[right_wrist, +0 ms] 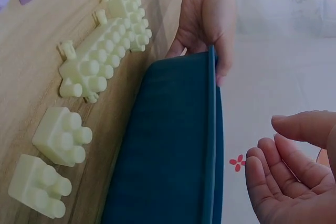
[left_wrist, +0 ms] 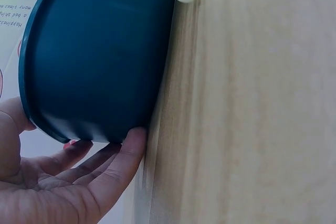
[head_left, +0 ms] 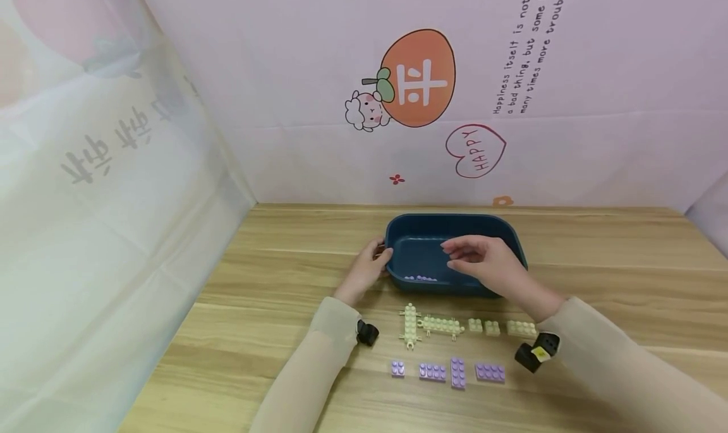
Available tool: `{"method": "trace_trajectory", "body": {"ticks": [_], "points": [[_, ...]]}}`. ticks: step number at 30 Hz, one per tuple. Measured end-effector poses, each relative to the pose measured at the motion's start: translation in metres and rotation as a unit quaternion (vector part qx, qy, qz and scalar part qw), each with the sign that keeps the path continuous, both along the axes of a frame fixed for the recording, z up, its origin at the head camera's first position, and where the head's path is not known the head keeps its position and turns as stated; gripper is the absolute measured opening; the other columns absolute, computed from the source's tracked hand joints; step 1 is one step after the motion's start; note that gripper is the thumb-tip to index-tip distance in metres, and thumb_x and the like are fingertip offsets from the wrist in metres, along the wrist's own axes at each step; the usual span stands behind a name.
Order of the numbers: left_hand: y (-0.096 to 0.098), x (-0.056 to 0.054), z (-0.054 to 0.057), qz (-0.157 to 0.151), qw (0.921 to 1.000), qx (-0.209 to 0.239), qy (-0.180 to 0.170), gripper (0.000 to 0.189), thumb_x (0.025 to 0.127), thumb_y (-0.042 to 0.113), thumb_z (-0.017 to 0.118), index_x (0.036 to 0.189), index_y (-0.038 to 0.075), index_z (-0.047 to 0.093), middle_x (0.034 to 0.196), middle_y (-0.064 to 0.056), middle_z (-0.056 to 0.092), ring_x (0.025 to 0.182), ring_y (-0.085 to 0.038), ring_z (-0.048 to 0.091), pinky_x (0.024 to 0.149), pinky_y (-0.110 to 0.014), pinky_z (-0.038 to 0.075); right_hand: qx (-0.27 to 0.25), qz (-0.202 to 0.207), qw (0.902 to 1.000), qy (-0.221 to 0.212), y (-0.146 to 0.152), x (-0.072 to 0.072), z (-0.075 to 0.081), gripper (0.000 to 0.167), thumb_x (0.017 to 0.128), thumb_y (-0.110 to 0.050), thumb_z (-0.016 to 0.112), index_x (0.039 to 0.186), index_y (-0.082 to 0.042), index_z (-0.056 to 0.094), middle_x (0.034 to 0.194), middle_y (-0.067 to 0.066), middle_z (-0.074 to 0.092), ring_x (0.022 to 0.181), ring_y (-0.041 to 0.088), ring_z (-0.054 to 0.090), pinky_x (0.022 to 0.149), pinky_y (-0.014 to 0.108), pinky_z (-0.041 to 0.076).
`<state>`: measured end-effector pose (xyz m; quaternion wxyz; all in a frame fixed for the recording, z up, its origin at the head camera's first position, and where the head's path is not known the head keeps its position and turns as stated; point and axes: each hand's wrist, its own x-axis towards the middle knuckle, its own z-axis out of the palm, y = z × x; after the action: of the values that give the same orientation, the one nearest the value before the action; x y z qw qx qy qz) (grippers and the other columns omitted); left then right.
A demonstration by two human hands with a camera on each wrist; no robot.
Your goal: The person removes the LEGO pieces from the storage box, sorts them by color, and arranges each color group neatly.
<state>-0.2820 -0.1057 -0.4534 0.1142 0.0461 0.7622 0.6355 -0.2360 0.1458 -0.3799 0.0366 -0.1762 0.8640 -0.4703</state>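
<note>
My left hand (head_left: 366, 270) grips the left end of a dark blue plastic bin (head_left: 440, 287), thumb over the rim and fingers against the outer wall, as the left wrist view also shows. Over the bin hovers my right hand (head_left: 490, 262), its fingers loosely bent and nothing between them in the right wrist view. Inside the bin, near its front left corner, a few small purple pieces (head_left: 421, 278) show, partly hidden by the front wall.
In front of the bin lie pale yellow building bricks, two long ones with side pegs (head_left: 410, 325) and a few plain ones (head_left: 522, 329). Nearer is a row of purple bricks (head_left: 432, 372). A printed cloth (head_left: 318, 136) hangs behind the wooden table (head_left: 273, 281).
</note>
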Motion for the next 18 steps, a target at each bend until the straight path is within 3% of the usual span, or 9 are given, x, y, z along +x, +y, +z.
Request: {"method": "trace_trajectory", "body": {"ticks": [12, 18], "points": [[-0.001, 0.003, 0.006, -0.001, 1.0000, -0.001, -0.003, 0.047, 0.104, 0.024, 0.045, 0.147, 0.007, 0.037, 0.144, -0.017, 0.045, 0.122, -0.031, 0.054, 0.096, -0.044, 0.051, -0.004, -0.006, 0.9998, -0.016, -0.008, -0.015, -0.010, 0.032, 0.091, -0.011, 0.067, 0.121, 0.000, 0.064, 0.117, 0.019, 0.065, 0.098, 0.023, 0.062, 0.077, 0.016, 0.053], [-0.001, 0.001, 0.002, 0.002, 1.0000, -0.005, 0.000, 0.046, 0.104, 0.025, 0.045, 0.146, 0.008, 0.038, 0.143, -0.017, 0.046, 0.119, -0.030, 0.056, 0.094, -0.040, 0.053, -0.008, -0.015, 0.9996, -0.021, -0.010, -0.022, -0.019, 0.034, 0.090, -0.012, 0.068, 0.121, -0.001, 0.064, 0.119, 0.019, 0.064, 0.098, 0.024, 0.061, 0.077, 0.015, 0.052]]}}
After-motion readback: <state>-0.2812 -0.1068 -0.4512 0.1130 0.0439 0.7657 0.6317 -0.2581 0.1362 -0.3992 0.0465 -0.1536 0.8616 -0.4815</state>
